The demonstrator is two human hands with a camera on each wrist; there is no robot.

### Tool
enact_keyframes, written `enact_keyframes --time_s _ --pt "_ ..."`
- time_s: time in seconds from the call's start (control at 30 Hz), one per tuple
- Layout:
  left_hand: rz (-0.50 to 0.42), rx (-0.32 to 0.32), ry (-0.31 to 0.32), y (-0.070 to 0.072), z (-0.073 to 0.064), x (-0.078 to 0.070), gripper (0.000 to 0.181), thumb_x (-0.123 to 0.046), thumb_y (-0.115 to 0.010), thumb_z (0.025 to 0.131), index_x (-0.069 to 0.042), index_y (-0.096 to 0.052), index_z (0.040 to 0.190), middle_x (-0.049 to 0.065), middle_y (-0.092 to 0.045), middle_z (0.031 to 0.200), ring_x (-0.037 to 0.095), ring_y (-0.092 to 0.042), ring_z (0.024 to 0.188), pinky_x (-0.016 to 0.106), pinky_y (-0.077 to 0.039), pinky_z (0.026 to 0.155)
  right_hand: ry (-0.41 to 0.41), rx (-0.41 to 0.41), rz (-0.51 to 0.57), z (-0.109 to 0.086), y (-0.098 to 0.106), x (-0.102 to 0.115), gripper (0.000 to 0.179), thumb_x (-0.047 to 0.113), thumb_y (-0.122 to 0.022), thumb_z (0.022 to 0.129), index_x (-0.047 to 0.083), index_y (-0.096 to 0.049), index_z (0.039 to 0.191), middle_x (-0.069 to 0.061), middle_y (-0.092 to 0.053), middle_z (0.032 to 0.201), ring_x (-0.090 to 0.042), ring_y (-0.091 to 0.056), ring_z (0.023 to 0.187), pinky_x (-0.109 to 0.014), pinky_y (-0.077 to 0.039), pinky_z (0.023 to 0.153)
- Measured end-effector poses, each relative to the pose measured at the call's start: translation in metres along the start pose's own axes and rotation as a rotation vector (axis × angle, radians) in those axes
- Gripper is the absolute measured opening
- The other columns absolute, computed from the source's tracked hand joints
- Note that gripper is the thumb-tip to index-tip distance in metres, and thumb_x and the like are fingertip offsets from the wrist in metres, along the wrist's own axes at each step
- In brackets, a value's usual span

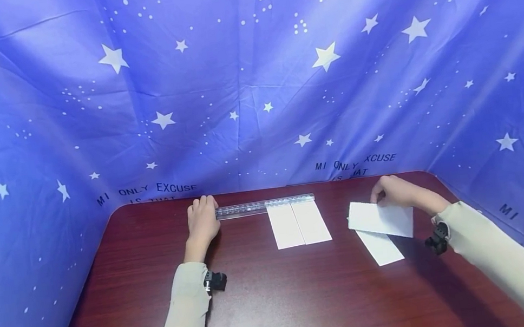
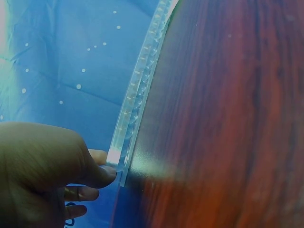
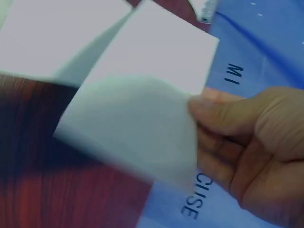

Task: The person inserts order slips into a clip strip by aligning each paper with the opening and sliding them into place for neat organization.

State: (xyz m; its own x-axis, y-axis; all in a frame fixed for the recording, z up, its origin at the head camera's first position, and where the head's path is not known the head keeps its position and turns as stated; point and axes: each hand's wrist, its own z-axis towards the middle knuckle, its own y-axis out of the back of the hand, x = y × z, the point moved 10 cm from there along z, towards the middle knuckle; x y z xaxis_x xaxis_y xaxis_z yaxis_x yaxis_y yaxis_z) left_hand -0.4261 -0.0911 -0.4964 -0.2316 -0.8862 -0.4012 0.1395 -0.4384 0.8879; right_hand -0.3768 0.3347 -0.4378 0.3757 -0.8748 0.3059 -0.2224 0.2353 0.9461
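A clear plastic ruler [image 1: 243, 210] lies along the far edge of the table. Its left end is pinched by my left hand [image 1: 203, 220]; in the left wrist view the thumb presses on top of the ruler [image 2: 134, 102]. Two white cards [image 1: 285, 227] lie side by side, their top edges at the ruler's right part. Farther right, my right hand [image 1: 393, 191] pinches another white card [image 1: 380, 218] by its edge, thumb on the face in the right wrist view. This card [image 3: 137, 104] is tilted above one more white card [image 1: 381, 248] on the table, partly covering it.
The dark red wooden table [image 1: 260, 305] has rounded far corners. A blue curtain [image 1: 213, 82] with stars and lettering hangs close behind its far edge and along both sides. Small black cameras [image 1: 216, 281] sit on both wrists.
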Motion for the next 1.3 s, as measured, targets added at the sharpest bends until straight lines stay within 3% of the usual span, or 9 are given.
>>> enact_keyframes --time_s 0.07,0.2,0.3,0.47,0.63,0.77,1.13,1.3 --pt "0.003 -0.004 -0.001 0.001 0.0 0.002 0.035 0.008 -0.07 0.074 -0.002 -0.057 0.105 0.015 -0.059 0.107 0.037 -0.05 0.108 0.05 -0.038 0.101 -0.077 -0.01 0.159 0.003 -0.002 -0.006 0.005 -0.005 -0.073 0.081 -0.004 -0.075 0.086 -0.008 -0.075 0.08 -0.011 -0.063 0.072 -0.025 -0.054 0.065" --pt "0.011 -0.013 0.0 0.003 -0.001 0.005 0.035 0.008 -0.07 0.074 -0.002 -0.057 0.104 0.015 -0.059 0.106 0.036 -0.05 0.107 0.05 -0.038 0.1 -0.226 -0.003 0.478 0.008 -0.018 -0.014 0.016 -0.001 -0.072 0.088 -0.013 -0.07 0.098 -0.009 -0.074 0.083 -0.012 -0.066 0.074 -0.03 -0.06 0.069" --pt "0.012 -0.015 0.002 0.004 -0.001 0.008 0.035 0.008 -0.071 0.074 -0.002 -0.057 0.104 0.015 -0.059 0.106 0.036 -0.05 0.107 0.05 -0.039 0.099 -0.284 0.01 0.602 0.013 -0.032 -0.012 0.02 0.002 -0.069 0.091 -0.014 -0.068 0.103 -0.003 -0.072 0.084 -0.012 -0.067 0.077 -0.034 -0.061 0.075" --pt "0.016 -0.002 0.012 0.002 0.0 0.013 0.035 0.008 -0.071 0.075 -0.002 -0.057 0.105 0.015 -0.058 0.107 0.036 -0.05 0.107 0.05 -0.038 0.101 -0.334 0.049 0.773 0.024 -0.05 0.003 0.024 0.009 -0.067 0.094 -0.009 -0.066 0.11 0.004 -0.068 0.085 -0.01 -0.066 0.08 -0.029 -0.059 0.077" --pt "0.021 0.027 0.031 0.001 0.0 0.016 0.034 0.007 -0.07 0.077 -0.003 -0.056 0.106 0.015 -0.058 0.109 0.036 -0.049 0.111 0.051 -0.037 0.104 -0.345 0.122 0.972 0.038 -0.067 0.026 0.009 0.007 -0.064 0.096 0.005 -0.069 0.103 0.007 -0.07 0.085 -0.004 -0.069 0.078 -0.024 -0.06 0.075" --pt "0.026 0.037 0.041 0.0 0.0 0.017 0.033 0.007 -0.07 0.078 -0.003 -0.056 0.106 0.014 -0.058 0.109 0.035 -0.048 0.111 0.051 -0.036 0.105 -0.319 0.149 1.08 0.052 -0.078 0.043 0.015 0.003 -0.058 0.098 0.013 -0.069 0.094 0.008 -0.07 0.085 -0.003 -0.069 0.078 -0.023 -0.06 0.077" --pt "0.041 0.02 0.03 -0.006 0.003 0.011 0.033 0.008 -0.071 0.077 -0.004 -0.058 0.105 0.013 -0.059 0.108 0.034 -0.05 0.11 0.049 -0.038 0.104 -0.286 0.099 1.332 0.085 -0.1 0.087 0.019 0.002 -0.054 0.1 0.013 -0.069 0.095 0.002 -0.076 0.084 -0.01 -0.075 0.079 -0.027 -0.061 0.076" --pt "0.048 0.008 0.013 -0.007 0.005 0.006 0.034 0.008 -0.073 0.077 -0.005 -0.058 0.104 0.012 -0.059 0.106 0.033 -0.05 0.106 0.049 -0.039 0.102 -0.267 0.072 1.362 0.099 -0.103 0.105 0.017 0.0 -0.054 0.099 0.011 -0.068 0.096 0.001 -0.076 0.084 -0.011 -0.075 0.08 -0.028 -0.062 0.076"
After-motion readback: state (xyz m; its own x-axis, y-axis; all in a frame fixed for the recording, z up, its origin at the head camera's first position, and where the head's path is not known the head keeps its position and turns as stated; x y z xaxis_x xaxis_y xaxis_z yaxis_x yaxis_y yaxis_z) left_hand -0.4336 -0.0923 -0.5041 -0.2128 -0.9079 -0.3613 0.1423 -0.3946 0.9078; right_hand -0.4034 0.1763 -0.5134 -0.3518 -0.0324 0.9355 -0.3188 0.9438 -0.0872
